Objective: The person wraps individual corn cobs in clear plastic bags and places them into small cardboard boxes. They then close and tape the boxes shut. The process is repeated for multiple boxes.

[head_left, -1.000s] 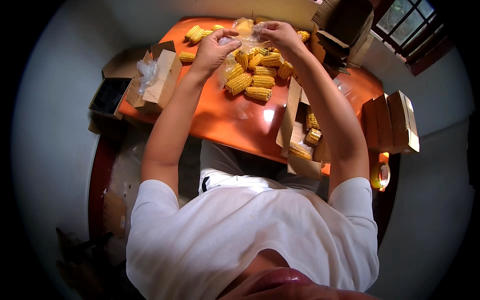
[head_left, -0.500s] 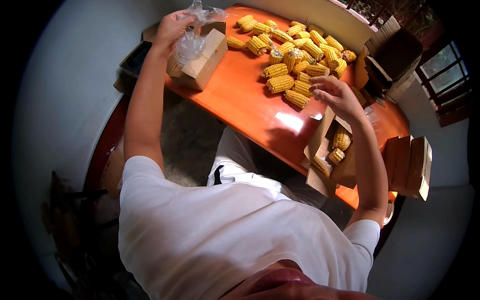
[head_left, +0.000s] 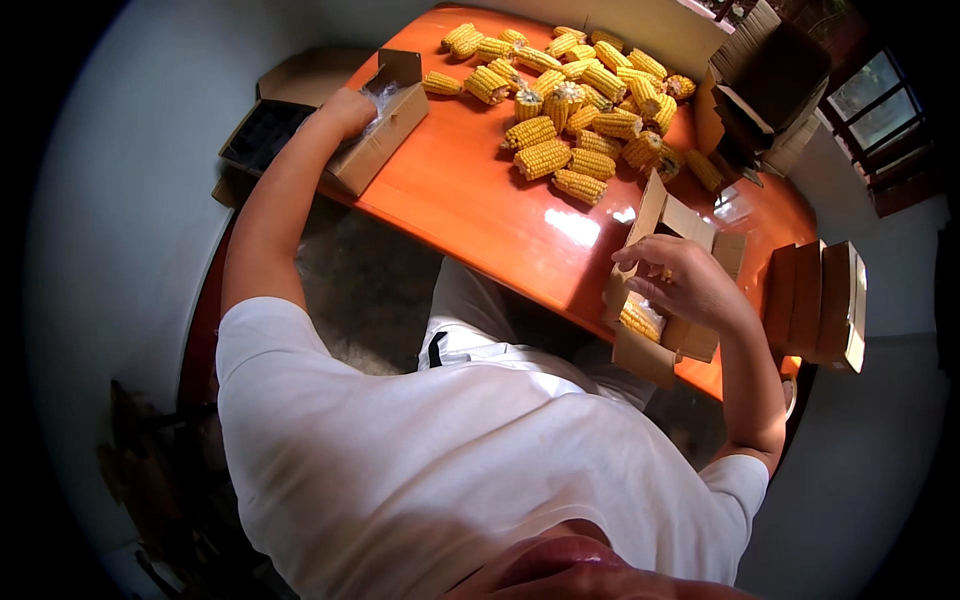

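My left hand (head_left: pixel 348 113) reaches down into a narrow cardboard box (head_left: pixel 385 140) at the table's left edge. Clear plastic bags (head_left: pixel 380 100) show beside its knuckles, and its fingertips are hidden. My right hand (head_left: pixel 685 278) hovers over an open cardboard box (head_left: pixel 643 355) at the near right edge. Its fingers are bent, with a gap between them and the thumb, and nothing shows in them. Inside that box lies a corn cob piece (head_left: pixel 640 320) with clear plastic around it; the hand covers much of the rest. A loose pile of yellow corn cob pieces (head_left: pixel 543 158) spreads over the table's far half.
The orange table (head_left: pixel 460 205) runs from far left to near right. A dark-lined open carton (head_left: pixel 265 135) stands left of it. Flattened cardboard (head_left: pixel 745 130) leans by the barred window (head_left: pixel 875 105). Several cardboard boxes (head_left: pixel 815 305) stand upright at the right edge.
My left hand has come down from above the left box, where it held up a clear plastic bag. My right hand has moved from beside the corn pile to over the right box.
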`<state>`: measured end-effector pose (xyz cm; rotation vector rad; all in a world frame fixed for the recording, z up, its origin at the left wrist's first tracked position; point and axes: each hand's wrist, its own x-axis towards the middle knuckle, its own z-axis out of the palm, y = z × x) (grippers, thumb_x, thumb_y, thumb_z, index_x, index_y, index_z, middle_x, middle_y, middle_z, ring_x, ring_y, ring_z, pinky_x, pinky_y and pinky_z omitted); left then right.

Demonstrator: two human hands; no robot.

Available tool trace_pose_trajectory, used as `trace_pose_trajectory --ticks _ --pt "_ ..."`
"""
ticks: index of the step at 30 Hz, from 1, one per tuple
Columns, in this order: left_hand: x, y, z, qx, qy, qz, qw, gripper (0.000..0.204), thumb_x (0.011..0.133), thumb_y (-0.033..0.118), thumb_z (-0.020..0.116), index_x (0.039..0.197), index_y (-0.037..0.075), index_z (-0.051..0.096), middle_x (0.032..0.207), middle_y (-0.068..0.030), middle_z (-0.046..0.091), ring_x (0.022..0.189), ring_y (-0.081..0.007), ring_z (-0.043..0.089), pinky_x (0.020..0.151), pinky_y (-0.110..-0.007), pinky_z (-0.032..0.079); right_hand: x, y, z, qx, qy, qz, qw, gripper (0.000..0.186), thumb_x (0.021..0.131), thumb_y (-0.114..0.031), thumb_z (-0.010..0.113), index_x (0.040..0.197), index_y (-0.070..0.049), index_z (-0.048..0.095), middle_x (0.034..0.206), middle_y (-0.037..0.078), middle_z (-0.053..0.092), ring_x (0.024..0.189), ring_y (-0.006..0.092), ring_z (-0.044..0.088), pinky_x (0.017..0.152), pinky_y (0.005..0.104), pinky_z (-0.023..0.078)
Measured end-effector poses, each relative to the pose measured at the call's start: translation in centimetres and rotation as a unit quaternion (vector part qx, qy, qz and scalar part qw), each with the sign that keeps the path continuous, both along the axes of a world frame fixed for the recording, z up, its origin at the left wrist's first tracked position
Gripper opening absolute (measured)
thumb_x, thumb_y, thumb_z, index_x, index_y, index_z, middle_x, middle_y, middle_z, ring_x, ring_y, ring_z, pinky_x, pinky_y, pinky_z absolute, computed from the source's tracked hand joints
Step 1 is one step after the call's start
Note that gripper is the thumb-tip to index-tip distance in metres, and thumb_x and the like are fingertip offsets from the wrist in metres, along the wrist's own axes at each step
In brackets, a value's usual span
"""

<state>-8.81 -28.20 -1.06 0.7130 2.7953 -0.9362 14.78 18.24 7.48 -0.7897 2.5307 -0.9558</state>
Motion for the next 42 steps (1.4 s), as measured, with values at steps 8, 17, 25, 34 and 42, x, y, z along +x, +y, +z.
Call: trace_pose_trajectory --ticks 8,17,25,34,42 --pt "0.3 0.1 2.8 0.046 -0.058 0.067 0.995 0.037 0.076 0.007 0.057 0.112 0.014 0.062 0.11 -0.0122 0.063 0.101 -0.0295 0.061 0.085 -0.038 0.049 1.2 3.7 -1.3 -0.075 -0.012 -0.077 0.994 0.023 0.084 -0.006 0.065 0.107 -0.004 0.062 0.09 0.005 0.062 0.079 0.0139 0.059 0.072 0.0281 0.05" --pt "1.4 -2.6 9.8 0.391 -0.162 0.122 0.898 0.047 0.077 0.007 0.063 0.124 0.007 0.054 0.104 -0.0092 0.063 0.098 -0.0178 0.058 0.087 -0.03 0.047 2.6 5.5 -0.7 -0.069 -0.008 -0.09 0.994 0.024 0.084 0.0 0.063 0.107 -0.004 0.061 0.082 0.002 0.058 0.072 0.0088 0.055 0.068 0.0236 0.048" --pt "3.3 1.8 11.1 0.69 0.044 0.033 0.722 0.023 0.093 0.02 0.051 0.102 0.004 0.065 0.088 0.0003 0.063 0.078 -0.0054 0.053 0.07 -0.02 0.043 1.3 10.0 -3.2 0.02 0.129 -0.188 0.973 0.018 0.084 -0.007 0.057 0.099 -0.001 0.064 0.087 0.017 0.066 0.081 0.0279 0.065 0.072 0.0349 0.049" --pt "17.6 27.4 6.3 0.548 -0.223 -0.315 0.742 0.019 0.086 0.006 0.058 0.105 0.007 0.062 0.093 -0.0075 0.065 0.082 -0.0184 0.064 0.066 -0.028 0.051 -1.0 9.5 -7.9 0.355 0.18 -0.15 0.905 0.031 0.076 -0.026 0.067 0.094 -0.004 0.057 0.083 0.016 0.065 0.083 0.0309 0.063 0.068 0.04 0.048" --pt "19.8 33.9 -1.9 0.39 -0.179 -0.399 0.81 0.012 0.075 0.014 0.06 0.086 0.009 0.059 0.083 -0.0084 0.056 0.071 -0.0301 0.061 0.06 -0.04 0.05 0.0 6.3 -12.2 0.411 0.34 -0.226 0.815 0.039 0.069 -0.025 0.066 0.099 -0.008 0.049 0.071 0.01 0.06 0.068 0.0258 0.057 0.065 0.0391 0.038"
